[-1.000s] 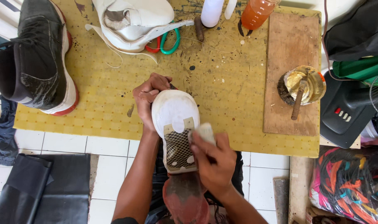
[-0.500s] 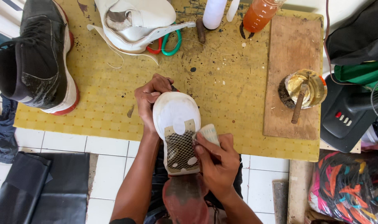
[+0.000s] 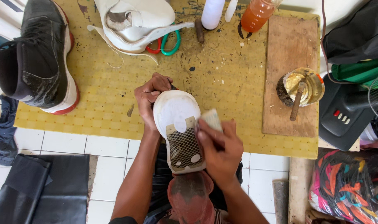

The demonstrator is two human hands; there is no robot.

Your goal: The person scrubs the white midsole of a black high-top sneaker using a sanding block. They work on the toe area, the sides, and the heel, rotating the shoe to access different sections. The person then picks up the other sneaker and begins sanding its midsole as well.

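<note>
While the shoe [image 3: 178,132] is held sole-up at the near edge of the counter [image 3: 114,103], toe toward twelve o'clock, it is gripped at the toe by the left hand [image 3: 149,99], whose fingers are curled tight around the rim. The right hand [image 3: 220,151] is closed on a small pale pad [image 3: 211,120], perhaps sandpaper or a sponge, which is pressed against the sole's edge at about three o'clock.

Sole: white forefoot, already looking fairly clean; a dark checkered panel in the middle; a reddish, grimy heel at six o'clock, apparently not yet worked. By that judgement the cleaning or sanding is partway through, with the heel and possibly the far rim left.

Other items on the counter:
- Black high-top shoe [image 3: 35,54] with a white and red sole, at ten o'clock, lying on its side.
- White shoe upper [image 3: 133,20], opened up, at twelve o'clock, with red and green scissor handles [image 3: 169,43] just beneath it.
- White bottle [image 3: 212,12] and orange bottle [image 3: 255,14] at one o'clock.
- Wooden board [image 3: 290,54] at two to three o'clock, carrying a glue tin [image 3: 301,87] with a stick [image 3: 296,105] resting in it.

Off the counter: a black fan base [image 3: 342,120] at three o'clock; a bag of coloured cords [image 3: 348,182] at four o'clock; dark sheets [image 3: 39,186] on the tiled floor at eight o'clock.
</note>
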